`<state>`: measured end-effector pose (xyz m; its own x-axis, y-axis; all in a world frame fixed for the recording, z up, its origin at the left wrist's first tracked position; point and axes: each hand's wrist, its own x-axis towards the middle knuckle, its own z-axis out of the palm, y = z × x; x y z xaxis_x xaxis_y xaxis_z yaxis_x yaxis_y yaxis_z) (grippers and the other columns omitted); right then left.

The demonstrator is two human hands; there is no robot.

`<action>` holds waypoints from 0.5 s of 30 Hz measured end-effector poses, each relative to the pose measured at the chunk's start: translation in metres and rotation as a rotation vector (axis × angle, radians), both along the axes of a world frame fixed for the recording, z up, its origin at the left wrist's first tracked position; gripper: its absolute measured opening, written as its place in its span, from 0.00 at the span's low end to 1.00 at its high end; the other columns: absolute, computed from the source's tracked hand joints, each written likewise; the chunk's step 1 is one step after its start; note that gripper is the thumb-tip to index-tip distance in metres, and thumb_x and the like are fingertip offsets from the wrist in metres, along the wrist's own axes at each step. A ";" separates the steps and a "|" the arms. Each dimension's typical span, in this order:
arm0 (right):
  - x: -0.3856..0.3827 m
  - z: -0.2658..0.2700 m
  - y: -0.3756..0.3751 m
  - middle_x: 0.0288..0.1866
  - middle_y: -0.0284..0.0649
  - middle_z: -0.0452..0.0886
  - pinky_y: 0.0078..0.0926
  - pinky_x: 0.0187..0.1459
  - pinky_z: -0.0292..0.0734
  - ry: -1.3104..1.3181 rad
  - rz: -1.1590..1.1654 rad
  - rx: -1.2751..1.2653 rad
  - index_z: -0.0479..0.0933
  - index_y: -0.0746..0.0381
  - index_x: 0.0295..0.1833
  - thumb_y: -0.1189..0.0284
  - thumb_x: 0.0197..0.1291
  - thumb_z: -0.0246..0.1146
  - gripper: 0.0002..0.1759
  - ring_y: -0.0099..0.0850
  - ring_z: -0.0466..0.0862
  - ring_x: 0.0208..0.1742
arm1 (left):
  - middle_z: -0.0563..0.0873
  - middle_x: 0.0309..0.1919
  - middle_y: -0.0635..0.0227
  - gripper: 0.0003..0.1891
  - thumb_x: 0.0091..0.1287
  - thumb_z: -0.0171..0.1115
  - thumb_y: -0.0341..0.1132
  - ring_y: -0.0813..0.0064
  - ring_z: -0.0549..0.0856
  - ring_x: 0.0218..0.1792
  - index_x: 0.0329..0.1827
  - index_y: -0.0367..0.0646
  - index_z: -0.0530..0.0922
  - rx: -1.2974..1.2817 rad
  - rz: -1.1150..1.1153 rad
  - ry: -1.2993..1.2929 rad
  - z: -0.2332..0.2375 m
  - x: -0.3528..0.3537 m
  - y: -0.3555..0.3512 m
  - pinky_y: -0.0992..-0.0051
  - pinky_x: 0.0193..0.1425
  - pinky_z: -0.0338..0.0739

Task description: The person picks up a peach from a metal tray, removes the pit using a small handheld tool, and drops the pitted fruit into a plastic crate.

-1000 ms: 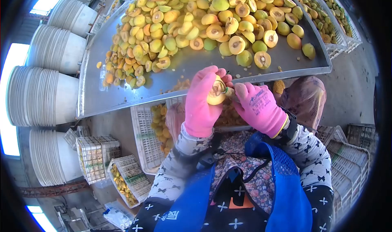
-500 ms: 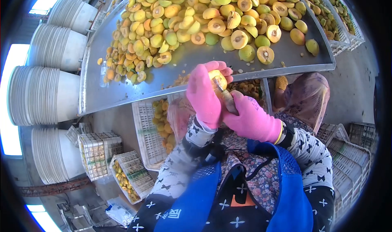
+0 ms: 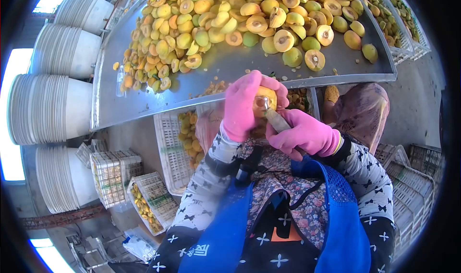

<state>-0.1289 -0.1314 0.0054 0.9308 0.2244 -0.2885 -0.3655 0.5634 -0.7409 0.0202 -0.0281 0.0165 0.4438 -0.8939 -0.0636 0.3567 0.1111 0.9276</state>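
In front of my body, my left hand (image 3: 241, 106), in a pink glove, is wrapped round a yellow apricot half (image 3: 269, 94), its cut side facing me. My right hand (image 3: 309, 134), also gloved in pink, grips the pale handle of a pitting tool (image 3: 278, 121). The rounded metal end of that tool sits against the middle of the cut face. Both hands are close together at the near edge of a metal table (image 3: 158, 110). A heap of halved apricots (image 3: 211, 21) lies on it, several showing brown pits.
Below the table edge stands a white crate (image 3: 172, 150) of fruit. Smaller crates (image 3: 152, 201) are on the floor at left, and stacked white tubs (image 3: 50, 109) line the far left. Crates of fruit (image 3: 384, 18) stand beyond the table's right side. Another person's knee (image 3: 362, 109) is at right.
My left hand has tilted the apricot half and curled further round it. My right hand has shifted slightly right and down, with the tool's metal end still at the cut face.
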 end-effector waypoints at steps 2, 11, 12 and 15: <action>-0.002 0.001 0.003 0.24 0.32 0.76 0.18 0.18 0.67 0.024 0.116 0.006 0.75 0.66 0.41 0.71 0.60 0.67 0.10 0.22 0.75 0.16 | 0.87 0.37 0.54 0.22 0.79 0.49 0.46 0.67 0.87 0.30 0.42 0.32 0.80 0.133 -0.071 -0.060 -0.002 0.006 0.000 0.69 0.34 0.84; -0.017 -0.010 -0.013 0.24 0.32 0.77 0.19 0.25 0.73 0.183 0.088 -0.352 0.76 0.64 0.43 0.67 0.62 0.68 0.12 0.21 0.78 0.22 | 0.86 0.44 0.58 0.07 0.73 0.61 0.33 0.65 0.89 0.42 0.48 0.39 0.77 0.191 0.311 -0.637 -0.008 0.060 0.073 0.69 0.45 0.86; -0.021 -0.022 -0.017 0.26 0.42 0.81 0.32 0.30 0.79 0.099 0.123 -0.732 0.75 0.66 0.43 0.65 0.63 0.66 0.15 0.33 0.84 0.26 | 0.87 0.45 0.58 0.07 0.70 0.62 0.29 0.65 0.89 0.42 0.48 0.38 0.79 0.382 0.287 -1.121 -0.006 0.087 0.109 0.70 0.45 0.85; -0.033 -0.101 -0.017 0.30 0.51 0.82 0.44 0.35 0.78 -0.129 -0.075 -1.516 0.73 0.66 0.43 0.63 0.61 0.65 0.16 0.46 0.85 0.31 | 0.87 0.47 0.59 0.11 0.68 0.63 0.30 0.66 0.88 0.44 0.51 0.36 0.81 0.698 0.459 -1.652 -0.013 0.134 0.180 0.70 0.50 0.82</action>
<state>-0.1624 -0.1488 -0.0961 0.9624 -0.2467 -0.1139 -0.2608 -0.7206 -0.6424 0.1539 0.1522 0.0037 0.6017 -0.7051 0.3752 -0.7928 -0.5844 0.1730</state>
